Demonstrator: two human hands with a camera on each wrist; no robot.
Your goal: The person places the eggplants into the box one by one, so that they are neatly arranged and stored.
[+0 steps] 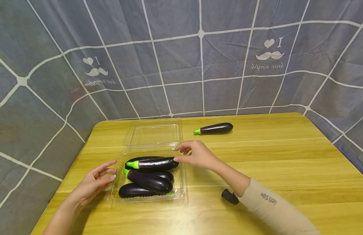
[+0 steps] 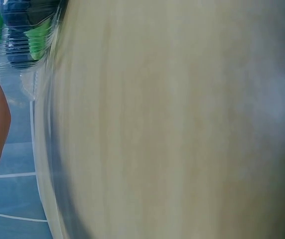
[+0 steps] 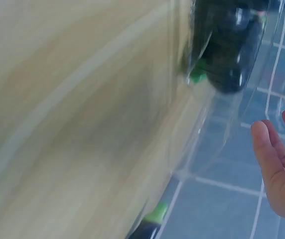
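A clear plastic clamshell box [image 1: 181, 182] lies unfolded on the table, with several eggplants in its base. The uppermost at the back, a glossy eggplant [image 1: 157, 164], has its green stem end to the left. In front, another eggplant [image 1: 150, 181] lies slantwise across others. My right hand [image 1: 199, 155] hovers at the box's right side, its thumb tip overlapping the back eggplant's rounded end in the head view. The right wrist view shows that hand [image 3: 284, 174] with nothing between its parted fingers. Beside the box's left wall, my left hand [image 1: 94, 182] has its fingers loosely bent and holds nothing.
The box's clear lid [image 1: 157, 133] lies flat toward the back. A single eggplant [image 1: 216, 128] rests on the wooden table [image 1: 272, 153] behind my right hand. A small black object [image 1: 229, 196] lies by the right sleeve. A grey gridded curtain [image 1: 181, 65] surrounds the table's back and sides.
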